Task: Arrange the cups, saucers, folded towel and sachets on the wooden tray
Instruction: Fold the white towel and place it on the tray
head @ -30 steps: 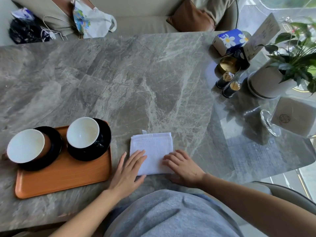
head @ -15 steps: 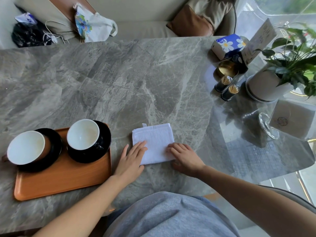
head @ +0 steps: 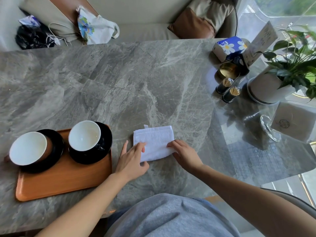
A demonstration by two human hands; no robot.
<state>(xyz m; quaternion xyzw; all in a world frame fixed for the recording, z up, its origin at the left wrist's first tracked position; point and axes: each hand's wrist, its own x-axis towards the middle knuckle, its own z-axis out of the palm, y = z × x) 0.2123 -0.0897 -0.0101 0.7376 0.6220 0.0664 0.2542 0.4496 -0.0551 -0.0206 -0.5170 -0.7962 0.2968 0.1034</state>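
A folded white towel lies on the grey marble table, just right of the wooden tray. My left hand pinches the towel's left edge, thumb under the near corner and fingers on top. My right hand rests its fingertips on the towel's right edge. On the tray stand two white cups, the left cup and the right cup, each on a black saucer. No sachets can be made out.
At the right of the table stand a blue tissue box, a brass tin, two dark toothpick holders, a potted plant and a glass stand holding napkins. Bags lie on the sofa behind the table.
The towel is narrower, folded over from the right. My left hand has gone from lying flat on it to pinching its left edge. My right hand's fingertips have stayed on the right edge.
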